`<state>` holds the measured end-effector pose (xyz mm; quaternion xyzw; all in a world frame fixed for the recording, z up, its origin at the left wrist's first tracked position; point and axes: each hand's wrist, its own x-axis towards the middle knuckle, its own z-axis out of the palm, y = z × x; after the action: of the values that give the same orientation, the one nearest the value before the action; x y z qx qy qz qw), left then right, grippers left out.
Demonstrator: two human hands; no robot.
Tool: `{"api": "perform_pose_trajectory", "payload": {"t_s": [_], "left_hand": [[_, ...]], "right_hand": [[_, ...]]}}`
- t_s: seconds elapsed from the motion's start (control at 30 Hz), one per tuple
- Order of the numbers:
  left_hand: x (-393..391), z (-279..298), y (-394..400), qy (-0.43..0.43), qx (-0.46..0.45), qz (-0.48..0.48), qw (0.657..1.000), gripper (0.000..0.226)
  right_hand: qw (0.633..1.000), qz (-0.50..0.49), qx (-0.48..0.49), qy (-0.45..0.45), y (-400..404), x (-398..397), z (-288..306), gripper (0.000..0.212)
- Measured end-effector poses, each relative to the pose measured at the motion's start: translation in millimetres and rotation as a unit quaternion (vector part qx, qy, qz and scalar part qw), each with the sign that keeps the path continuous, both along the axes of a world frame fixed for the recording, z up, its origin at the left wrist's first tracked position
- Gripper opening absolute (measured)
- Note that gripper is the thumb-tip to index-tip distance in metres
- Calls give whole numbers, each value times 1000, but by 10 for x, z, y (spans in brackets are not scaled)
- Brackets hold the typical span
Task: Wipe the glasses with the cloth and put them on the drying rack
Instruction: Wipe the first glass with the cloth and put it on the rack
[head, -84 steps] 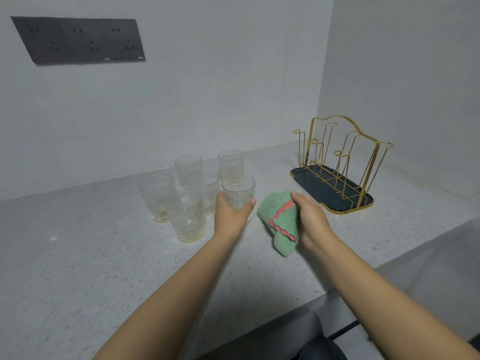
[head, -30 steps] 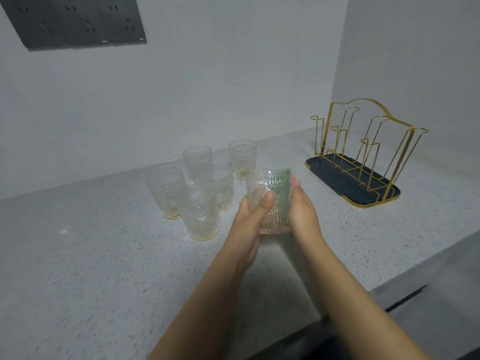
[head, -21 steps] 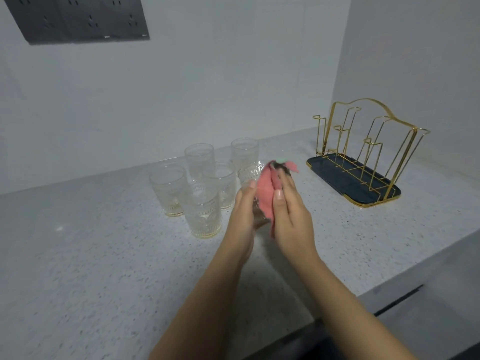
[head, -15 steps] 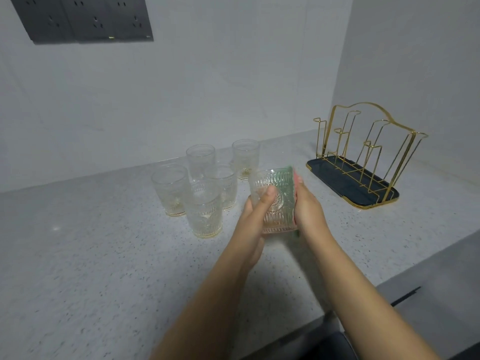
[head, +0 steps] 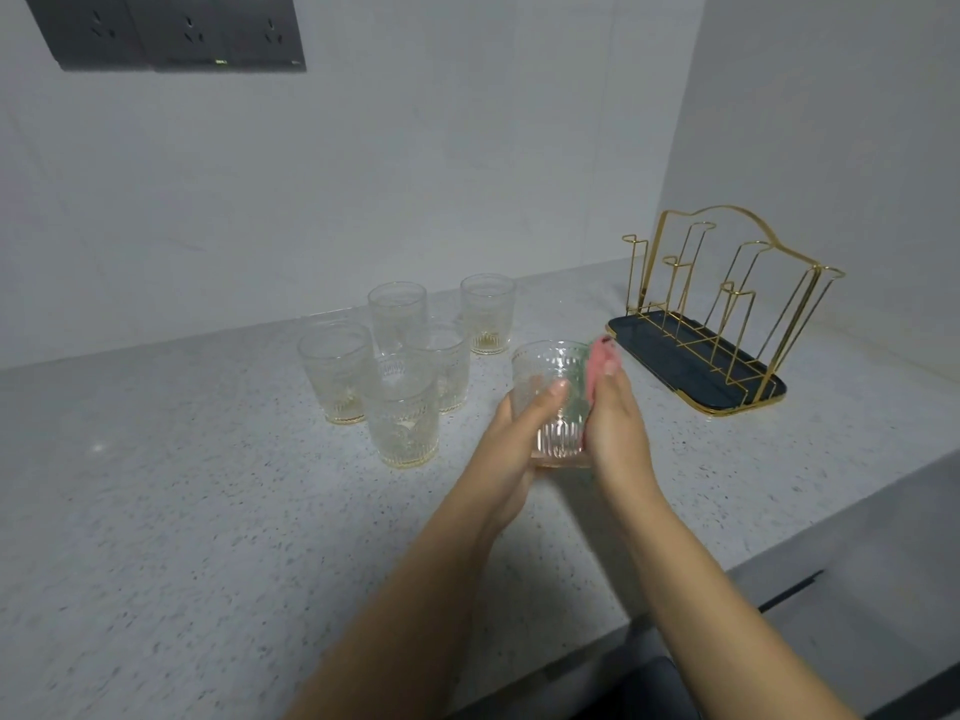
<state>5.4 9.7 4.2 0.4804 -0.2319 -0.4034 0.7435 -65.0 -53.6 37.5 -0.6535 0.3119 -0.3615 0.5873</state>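
Glass (head: 551,402) and cloth (head: 598,362) between hands

Pink cloth (head: 600,363), gold rack (head: 727,304)

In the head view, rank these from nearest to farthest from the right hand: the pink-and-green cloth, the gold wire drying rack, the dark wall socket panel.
1. Pink-and-green cloth: pressed by the right hand against the held ribbed glass.
2. Gold wire drying rack: on the counter, to the right.
3. Dark wall socket panel: high on the wall, far left.
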Motion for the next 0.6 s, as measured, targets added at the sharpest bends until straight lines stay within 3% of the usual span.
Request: {"api": "perform_pose_trajectory", "payload": {"t_s": [0.07, 0.17, 0.27, 0.33, 0.37, 0.43, 0.6], "left_hand": [[39, -17, -22, 23, 1, 34, 999, 77], [65, -42, -17, 8, 10, 77, 997, 66], [13, -6, 26, -11, 23, 33, 999, 51], [-5, 27, 34, 13, 26, 0, 1000, 46], [-8, 50, 38, 31, 24, -11, 999, 49], [26, 54, 13, 24, 21, -3, 999, 59], [12, 36, 40, -164, 59, 87, 981, 69]], "right_hand": [[996, 1, -84, -8, 236, -26, -123, 42], [986, -16, -167, -8, 356, -19, -198, 42], [997, -37, -61, 25, 88, 38, -95, 44], [998, -27, 54, -27, -73, 24, -27, 45], [996, -25, 72, -47, -66, 0, -12, 44], [999, -14, 21, -36, 66, -63, -23, 43], [990, -29, -136, -26, 217, -43, -262, 51]]}}
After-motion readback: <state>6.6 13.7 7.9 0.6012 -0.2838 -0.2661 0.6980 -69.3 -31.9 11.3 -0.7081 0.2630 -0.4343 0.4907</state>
